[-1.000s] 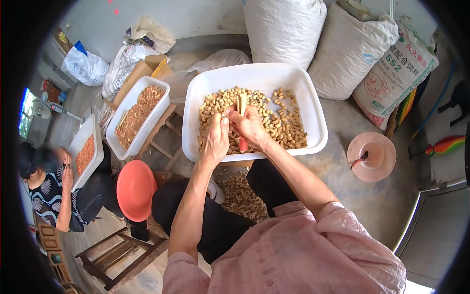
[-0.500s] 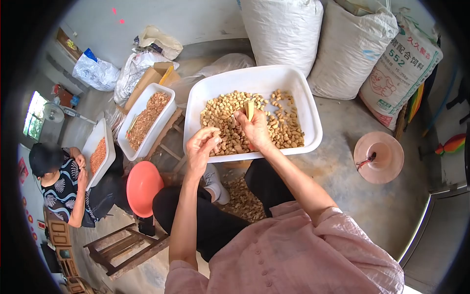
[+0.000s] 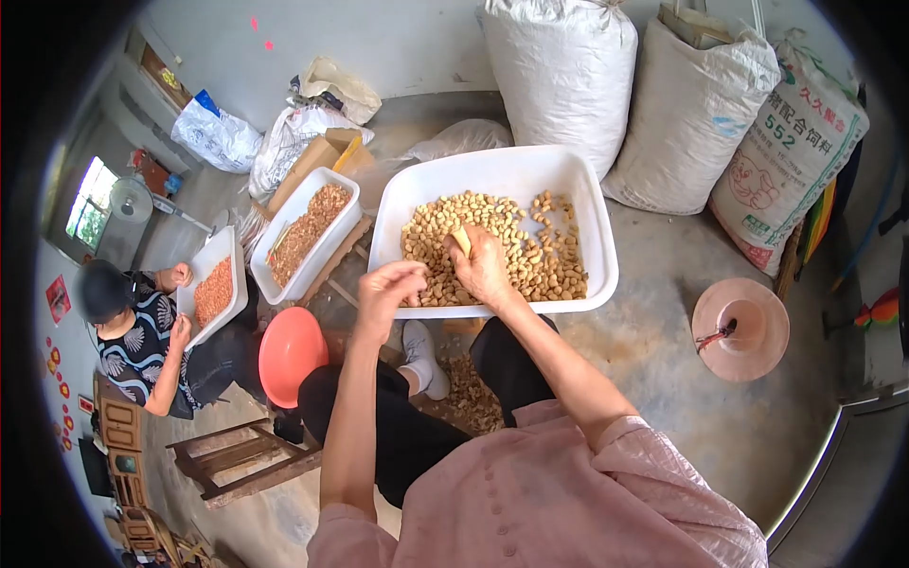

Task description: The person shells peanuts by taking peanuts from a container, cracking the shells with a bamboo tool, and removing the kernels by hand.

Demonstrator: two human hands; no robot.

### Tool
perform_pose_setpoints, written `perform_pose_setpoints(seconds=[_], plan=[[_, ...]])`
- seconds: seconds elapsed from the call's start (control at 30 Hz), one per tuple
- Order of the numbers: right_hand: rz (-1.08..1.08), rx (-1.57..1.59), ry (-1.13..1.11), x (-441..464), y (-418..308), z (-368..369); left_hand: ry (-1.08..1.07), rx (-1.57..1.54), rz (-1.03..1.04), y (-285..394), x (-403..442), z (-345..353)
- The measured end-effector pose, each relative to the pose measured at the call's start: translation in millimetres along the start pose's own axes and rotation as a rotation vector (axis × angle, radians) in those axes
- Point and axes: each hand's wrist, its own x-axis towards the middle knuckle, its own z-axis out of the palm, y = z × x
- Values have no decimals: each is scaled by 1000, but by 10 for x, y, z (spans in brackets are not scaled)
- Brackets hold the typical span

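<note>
Gripping tan tool in right hand over peanuts. Can't tell any hold in half-curled left hand. Likely working peanuts; calls for steady grip next.

Head-worn wide view, looking forward, downward

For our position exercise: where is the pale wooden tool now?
Just above the head view's centre, the pale wooden tool is in the right hand, over the peanuts in the white tub.
</note>
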Motion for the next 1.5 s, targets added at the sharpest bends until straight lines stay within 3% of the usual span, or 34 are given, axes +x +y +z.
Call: perform_pose_setpoints(seconds=[0.07, 0.3, 0.43, 0.67, 0.73, 0.87, 0.9, 1.03, 1.3, 1.47, 1.5], plan=[[70, 88, -72, -30, -46, -32, 28, -333, 3, 84, -75, -6], [119, 174, -184, -27, -72, -28, 94, -538, -43, -5, -149, -19], [2, 138, -194, -17, -73, 14, 138, -567, -22, -89, -175, -10], [-408, 121, -606, -171, -733, -192, 350, -511, -72, -189, -218, 19], [-412, 55, -630, -221, -836, -218, 326, -458, -64, -231, -256, 19], [-198, 48, -397, -241, -663, -123, 276, -282, -55, -272, -317, 156], [-237, 20, -377, -240, -594, -92, 271, -248, -4, -239, -345, 253], [-210, 41, -366, -221, -509, -91, 274, -155, 78, -146, -339, 464], [271, 363, -424, -97, -438, -134, 325, -108, 20, -44, -201, 574], [354, 586, -410, -101, -296, -105, 322, -88, 75, -247, -61, 600], [373, 599, -407, -96, -211, -78, 367, 40, 134, -343, -19, 604]])
